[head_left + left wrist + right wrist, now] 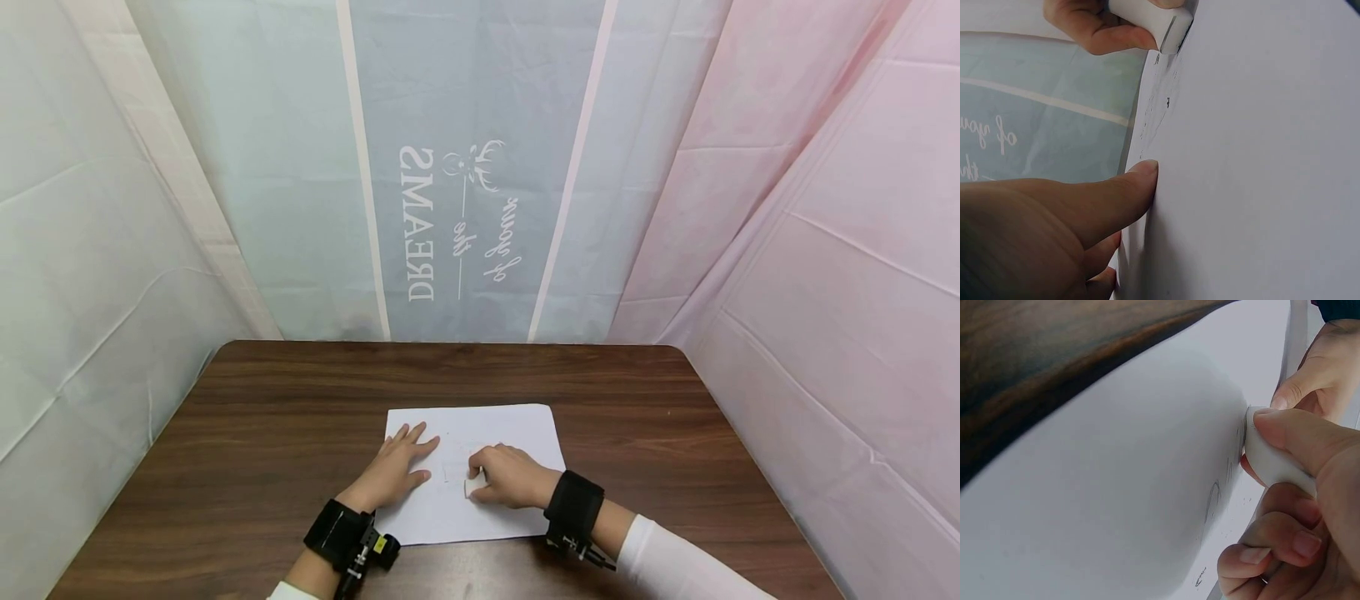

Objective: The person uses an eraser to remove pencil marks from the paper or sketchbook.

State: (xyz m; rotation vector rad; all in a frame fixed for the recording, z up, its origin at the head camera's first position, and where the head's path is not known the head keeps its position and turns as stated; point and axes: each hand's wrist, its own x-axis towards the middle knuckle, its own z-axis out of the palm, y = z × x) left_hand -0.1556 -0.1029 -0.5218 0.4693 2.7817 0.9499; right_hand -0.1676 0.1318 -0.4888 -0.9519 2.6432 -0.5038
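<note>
A white eraser [1279, 459] is pinched between the thumb and fingers of my right hand [517, 477], its end against the sheet of white paper [480, 521]. A dark smudge runs along the eraser's working edge in the left wrist view. Faint pencil lines [1212, 500] and small dark eraser crumbs [1200, 577] show on the paper beside it. My left hand [393, 468] rests with spread fingers on the left part of the sheet, its thumb pointing toward the marks.
The paper lies on a dark wood-grain table [247, 467] close to its front edge. Behind the table hangs a grey-blue curtain [480, 100] with mirrored white lettering; pale cloth [840, 292] hangs on both sides. Each wrist wears a black strap [575, 507] with a small camera.
</note>
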